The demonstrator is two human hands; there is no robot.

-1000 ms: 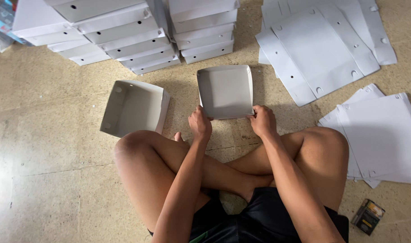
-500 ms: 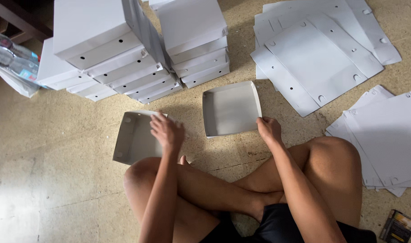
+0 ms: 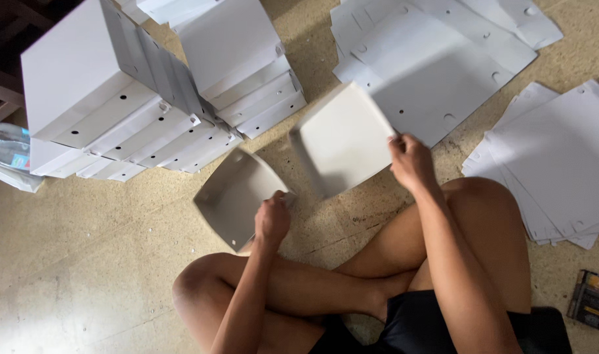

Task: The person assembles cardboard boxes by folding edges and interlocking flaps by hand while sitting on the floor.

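1. The left hand is clenched in a tight grip on the near corner of a folded white box tray; the fingers curl over its rim beside the left knee.
2. That tray is tipped, its open side facing up and toward the camera, and its inside shows nothing but bare card with small punched holes.
3. The right hand closes its grip on the right edge of a second white box tray, thumb on the near face, fingers behind the rim.
4. This second tray is lifted and angled, just beside the first but apart from it; it too holds nothing.
5. Behind both trays, on the floor, stand two leaning stacks of finished white boxes.
6. Flat white card blanks lie fanned out beyond the right hand, and another pile of blanks sits by the right knee.
7. A small dark packet lies on the floor at the far right.
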